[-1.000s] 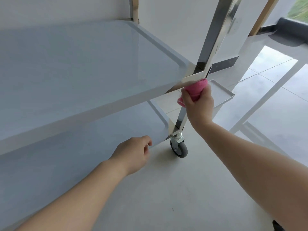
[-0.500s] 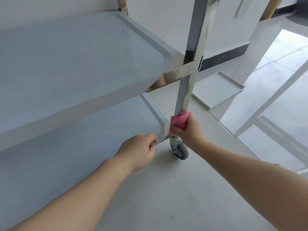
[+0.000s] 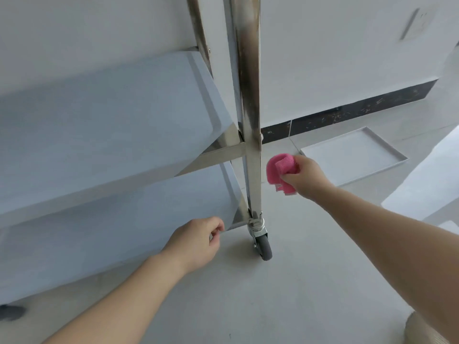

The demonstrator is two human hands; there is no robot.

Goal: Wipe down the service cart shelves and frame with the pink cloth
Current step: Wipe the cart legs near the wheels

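The service cart fills the left of the view, with a grey middle shelf (image 3: 104, 125) and a grey bottom shelf (image 3: 119, 219). Its shiny steel corner post (image 3: 250, 108) runs down to a caster wheel (image 3: 264, 248). My right hand (image 3: 306, 176) holds the bunched pink cloth (image 3: 279, 173) just right of the post, off the metal, level with the cross brace (image 3: 218, 155). My left hand (image 3: 198, 240) grips the front edge of the bottom shelf near its right corner.
A loose grey tray (image 3: 357, 155) lies on the tiled floor to the right, by the white wall with a dark skirting strip (image 3: 347, 115). A second caster (image 3: 11, 312) shows at the far left. A beige object (image 3: 427, 330) sits at the bottom right corner.
My right hand slid the pink cloth down the post to near the wheel, then came up and away to the right of the post. My left hand stayed on the bottom shelf edge.
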